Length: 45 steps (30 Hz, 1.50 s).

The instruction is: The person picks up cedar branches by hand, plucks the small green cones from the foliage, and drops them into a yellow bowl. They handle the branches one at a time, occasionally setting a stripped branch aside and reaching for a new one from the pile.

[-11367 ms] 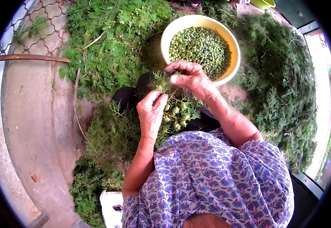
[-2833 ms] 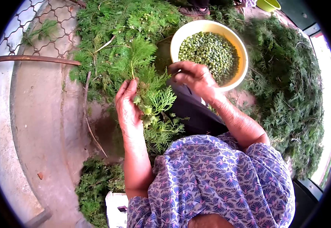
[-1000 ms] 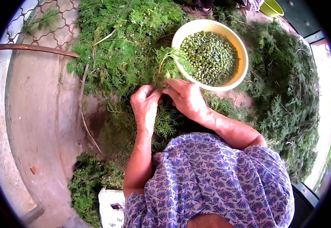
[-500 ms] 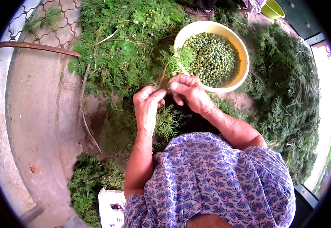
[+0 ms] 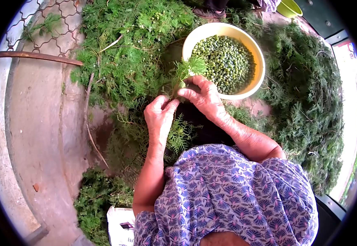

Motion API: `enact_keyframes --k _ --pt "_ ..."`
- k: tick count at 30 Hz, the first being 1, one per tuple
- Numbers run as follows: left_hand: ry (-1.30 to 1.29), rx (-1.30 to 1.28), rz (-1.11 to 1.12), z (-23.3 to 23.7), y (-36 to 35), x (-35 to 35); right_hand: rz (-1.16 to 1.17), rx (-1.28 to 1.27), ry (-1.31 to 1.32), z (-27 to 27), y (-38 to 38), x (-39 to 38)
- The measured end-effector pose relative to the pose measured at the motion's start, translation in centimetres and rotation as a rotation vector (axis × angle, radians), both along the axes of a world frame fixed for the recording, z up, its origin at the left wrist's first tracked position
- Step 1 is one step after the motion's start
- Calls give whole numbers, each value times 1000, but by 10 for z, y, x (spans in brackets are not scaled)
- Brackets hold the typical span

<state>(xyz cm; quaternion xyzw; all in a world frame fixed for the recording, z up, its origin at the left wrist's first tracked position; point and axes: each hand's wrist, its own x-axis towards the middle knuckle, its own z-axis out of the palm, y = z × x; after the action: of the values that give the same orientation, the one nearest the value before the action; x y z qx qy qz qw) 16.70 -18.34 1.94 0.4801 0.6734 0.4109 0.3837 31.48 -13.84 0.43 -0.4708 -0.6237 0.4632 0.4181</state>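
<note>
My left hand is closed in a pinch on the lower stem of a leafy evergreen sprig. Just to its right, my right hand has thumb and forefinger closed around the same sprig, at a small green bit near the thumb tip that is too small to name surely. The sprig's feathery tip points up towards a yellow basin. Small round green cones fill much of that basin, which stands just beyond my right hand. More evergreen foliage lies below my hands.
Cut evergreen branches are heaped ahead on the left, with another heap on the right. A bare stick lies on the concrete floor. Another person's shoe and a green basin are at the top. A white bag sits lower left.
My right hand has moved slightly left and closed its thumb and forefinger on the sprig. My left hand keeps its pinch. The whole view has shifted a little.
</note>
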Motion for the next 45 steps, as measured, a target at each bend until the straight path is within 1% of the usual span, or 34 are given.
enact_keyframes --k 1,3,4,5,7,8,9,10,11,13,15,17,19,21,23,24,26,27,28,29,30,31,33,34,35,37,39,41,42,43,45 --pt "2 1 -2 -3 0 0 -2 1 2 -2 1 0" --pt "235 71 61 -4 2 3 33 24 -62 -7 4 2" --pt "228 216 26 0 4 4 50 -15 -59 -4 4 4" --pt "280 265 -26 -3 10 -1 50 -14 -60 2 4 6" --pt "468 401 -152 -2 22 -2 122 -274 62 17 4 10" --pt "468 402 -152 -3 25 0 138 -231 8 17 6 12" --pt "406 400 -164 -4 28 3 137 -229 9 16 8 13" --pt "344 398 -180 -4 31 5 150 -118 -102 12 11 15" --pt "343 399 -184 -6 34 5 162 -10 -215 10 13 17" --pt "420 453 -235 -8 36 6 147 -11 -181 12 14 18" --pt "443 489 -202 -9 35 9 166 142 -283 9 16 20" --pt "519 484 -200 -9 34 10 163 181 -255 8 20 23" --pt "477 444 -183 -9 34 15 307 -67 -110 9 25 30" --pt "371 394 -179 -8 33 20 304 -471 21 19 27 37" --pt "356 393 -163 -14 33 23 366 -197 63 -1 27 44" --pt "378 405 -179 -15 32 25 365 -199 64 1 25 44" --pt "399 416 -195 -17 31 25 263 -525 135 13 24 46" --pt "354 360 -154 -17 31 25 261 -527 135 18 24 49" --pt "309 306 -112 -15 31 26 324 -523 172 25 25 54" --pt "121 218 -68 -11 33 20 391 -518 208 30 27 58" --pt "95 248 -93 -10 36 13 358 -495 203 33 26 62" --pt "68 276 -120 -9 37 10 266 -551 277 35 26 64" --pt "71 275 -111 -6 38 8 228 -620 543 26 30 61" --pt "-44 194 -69 -6 39 6 232 -617 697 25 28 58" --pt "-161 107 -29 -8 37 5 232 -618 697 24 24 52" --pt "-172 116 -33 0 35 8 110 -618 731 24 19 39" --pt "-247 52 -25 3 33 9 206 -449 476 11 19 32" --pt "-196 41 -38 0 32 7 88 -203 338 4 17 14" --pt "-217 64 -55 -3 33 7 137 -168 223 0 21 12" --pt "-238 85 -70 -4 32 6 157 -81 116 0 21 8" --pt "-251 46 -100 1 30 6 175 -73 5 2 24 5"
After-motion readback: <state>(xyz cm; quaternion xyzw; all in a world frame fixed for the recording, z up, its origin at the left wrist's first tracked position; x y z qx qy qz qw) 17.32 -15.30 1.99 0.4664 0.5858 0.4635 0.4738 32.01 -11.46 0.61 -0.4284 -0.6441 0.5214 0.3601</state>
